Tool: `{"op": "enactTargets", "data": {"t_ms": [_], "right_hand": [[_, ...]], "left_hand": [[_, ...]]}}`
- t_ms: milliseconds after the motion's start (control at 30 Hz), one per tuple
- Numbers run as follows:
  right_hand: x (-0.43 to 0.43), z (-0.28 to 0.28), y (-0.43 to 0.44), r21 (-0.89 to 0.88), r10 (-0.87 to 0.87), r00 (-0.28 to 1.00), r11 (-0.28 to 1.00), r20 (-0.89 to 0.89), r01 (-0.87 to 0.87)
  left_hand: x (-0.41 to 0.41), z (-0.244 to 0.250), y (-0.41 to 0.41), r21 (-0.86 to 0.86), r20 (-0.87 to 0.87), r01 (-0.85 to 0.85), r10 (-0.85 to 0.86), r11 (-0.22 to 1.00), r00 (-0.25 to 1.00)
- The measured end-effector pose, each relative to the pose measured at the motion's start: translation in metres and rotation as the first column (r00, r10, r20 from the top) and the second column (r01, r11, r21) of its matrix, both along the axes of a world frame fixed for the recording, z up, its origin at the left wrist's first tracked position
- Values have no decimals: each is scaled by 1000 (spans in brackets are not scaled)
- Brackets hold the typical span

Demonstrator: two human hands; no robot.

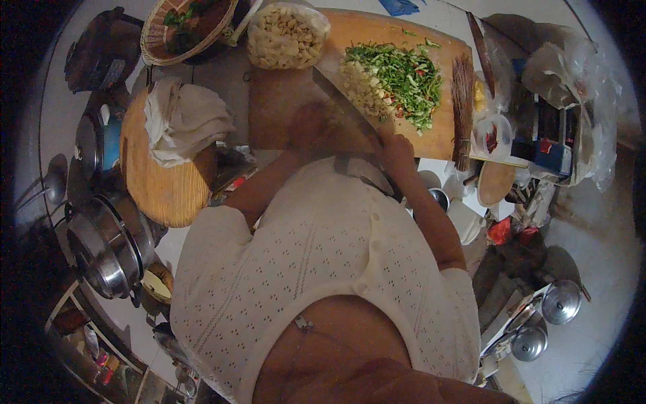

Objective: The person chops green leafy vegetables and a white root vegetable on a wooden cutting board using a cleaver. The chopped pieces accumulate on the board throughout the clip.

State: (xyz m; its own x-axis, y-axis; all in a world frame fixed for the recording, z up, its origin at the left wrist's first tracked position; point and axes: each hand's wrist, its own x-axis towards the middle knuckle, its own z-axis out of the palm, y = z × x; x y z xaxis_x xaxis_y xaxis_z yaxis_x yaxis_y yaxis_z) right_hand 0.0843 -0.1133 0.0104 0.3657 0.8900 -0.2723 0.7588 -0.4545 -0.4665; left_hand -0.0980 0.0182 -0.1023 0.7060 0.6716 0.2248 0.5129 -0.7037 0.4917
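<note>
A large wooden cutting board (424, 30) lies before me. My right hand (396, 151) is closed around the handle end of a kitchen knife (348, 103), whose long dark blade slants up and left over the board. My left hand (309, 126) is in shadow over the board's left part, left of the blade; its fingers are too dark to make out. Right of the blade lie chopped green leaves with red bits (404, 76), beside small pale chopped pieces (361, 88). A clear plastic bag of peeled garlic cloves or nuts (286, 38) rests at the board's upper left.
A wicker basket (151, 50) with greens stands at the upper left, above a white cloth (181, 121) on a round slatted wooden lid (161, 192). A twig brush (462, 111) lies along the board's right edge, beside a clear plastic cup (492, 136). Metal pots (101, 252) are at the left.
</note>
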Motion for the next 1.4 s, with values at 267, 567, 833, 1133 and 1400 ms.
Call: {"op": "enactTargets", "data": {"t_ms": [267, 567, 833, 1133, 1400], "right_hand": [[-2, -37, -2, 67, -51, 999, 996, 13, 50], [-3, -3, 4, -66, -48, 998, 997, 45, 51], [-3, -25, 0, 123, -17, 998, 992, 63, 9], [0, -2, 2, -140, -80, 996, 987, -29, 75], [-6, -22, 1, 0, -43, 999, 999, 29, 43]], "left_hand": [[-1, -25, 8, 34, 31, 113, -114, 993, 993], [1, -28, 10, 58, 20, 146, -147, 988, 989], [6, -10, 11, 0, 38, 154, -154, 988, 987], [10, -16, 8, 55, 106, 143, -148, 988, 983], [7, -16, 11, 25, -16, 204, -204, 979, 979]]}}
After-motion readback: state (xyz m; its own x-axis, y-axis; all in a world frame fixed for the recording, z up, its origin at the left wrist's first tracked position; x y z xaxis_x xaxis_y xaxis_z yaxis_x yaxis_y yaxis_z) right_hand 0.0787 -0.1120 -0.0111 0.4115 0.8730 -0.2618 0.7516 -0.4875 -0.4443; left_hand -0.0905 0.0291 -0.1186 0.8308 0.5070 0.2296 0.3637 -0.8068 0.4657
